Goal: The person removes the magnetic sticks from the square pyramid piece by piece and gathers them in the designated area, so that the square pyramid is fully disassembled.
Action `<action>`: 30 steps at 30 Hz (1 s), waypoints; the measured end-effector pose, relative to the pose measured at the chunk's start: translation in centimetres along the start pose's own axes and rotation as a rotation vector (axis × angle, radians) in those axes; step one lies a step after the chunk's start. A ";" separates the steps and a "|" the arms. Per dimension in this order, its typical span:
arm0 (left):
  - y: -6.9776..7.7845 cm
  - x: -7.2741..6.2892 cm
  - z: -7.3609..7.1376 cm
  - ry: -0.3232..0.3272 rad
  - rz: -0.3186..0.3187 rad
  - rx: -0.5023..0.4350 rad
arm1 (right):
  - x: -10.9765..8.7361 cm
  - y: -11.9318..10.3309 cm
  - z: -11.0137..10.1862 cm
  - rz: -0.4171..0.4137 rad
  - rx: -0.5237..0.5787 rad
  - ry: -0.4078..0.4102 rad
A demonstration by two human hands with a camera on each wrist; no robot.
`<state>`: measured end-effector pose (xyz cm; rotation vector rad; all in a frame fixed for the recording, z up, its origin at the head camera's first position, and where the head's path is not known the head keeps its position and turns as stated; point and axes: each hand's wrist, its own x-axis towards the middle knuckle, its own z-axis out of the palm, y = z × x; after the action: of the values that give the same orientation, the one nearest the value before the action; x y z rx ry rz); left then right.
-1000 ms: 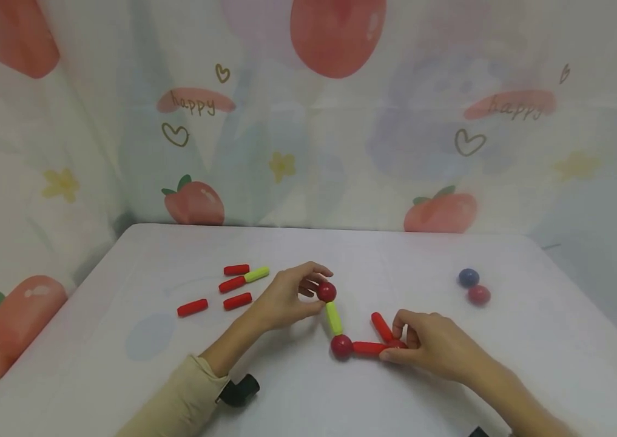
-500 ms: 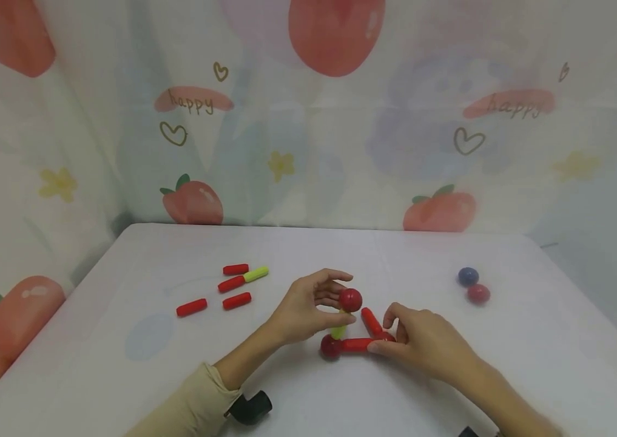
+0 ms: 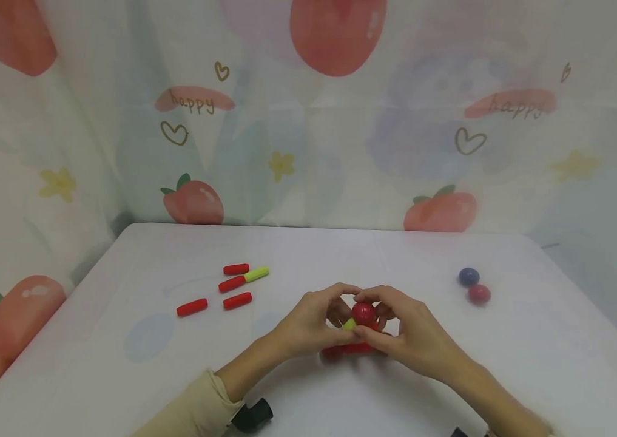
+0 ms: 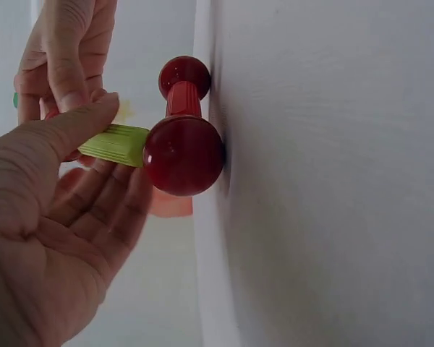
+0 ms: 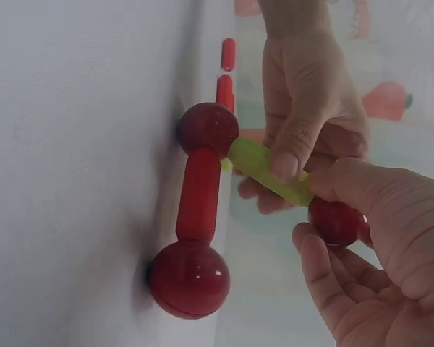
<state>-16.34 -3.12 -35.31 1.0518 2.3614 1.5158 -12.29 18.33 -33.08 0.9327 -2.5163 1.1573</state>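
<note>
A small frame of red balls and sticks stands on the white table between my two hands. My left hand (image 3: pixel 305 328) pinches the yellow-green stick (image 5: pixel 264 172), which slopes up from one lower red ball (image 5: pixel 208 130). At its raised end, my right hand (image 3: pixel 414 334) pinches the upper red ball (image 3: pixel 364 314) between thumb and fingers. A red stick (image 5: pixel 199 195) runs along the table to another red ball (image 5: pixel 190 280). In the head view the fingers cover much of the frame, including most of a second red stick behind the upper ball.
Left of the hands lie several loose red sticks (image 3: pixel 192 308), one touching a yellow-green stick (image 3: pixel 256 274). At the right rest a blue ball (image 3: pixel 469 277) and a red ball (image 3: pixel 479 295), side by side. A printed curtain (image 3: pixel 341 152) hangs behind the table.
My left hand has moved right, tilting the yellow-green stick and its ball toward the right. My right hand has left the lower ball and now pinches the upper one.
</note>
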 end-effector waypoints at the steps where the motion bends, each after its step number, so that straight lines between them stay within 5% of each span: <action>1: 0.0 0.0 0.0 0.000 -0.025 0.007 | 0.0 0.0 0.0 0.000 -0.001 -0.001; 5: 0.0 -0.1 0.2 0.016 -0.086 0.032 | -0.1 0.2 0.0 0.009 -0.006 -0.011; 12: 0.2 0.2 0.2 0.013 -0.072 0.084 | -0.4 0.4 0.0 0.042 0.002 -0.004; 19: -0.3 0.2 0.0 0.049 -0.124 0.096 | -1.0 0.5 -0.4 0.048 0.025 0.004; 30: -0.2 -0.3 -0.2 0.018 -0.104 0.096 | -3.8 3.0 -4.4 0.381 0.013 0.032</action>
<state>-16.35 -3.50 -35.39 0.9219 2.4816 1.3957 -11.49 24.81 -33.57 0.4398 -2.7374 1.2770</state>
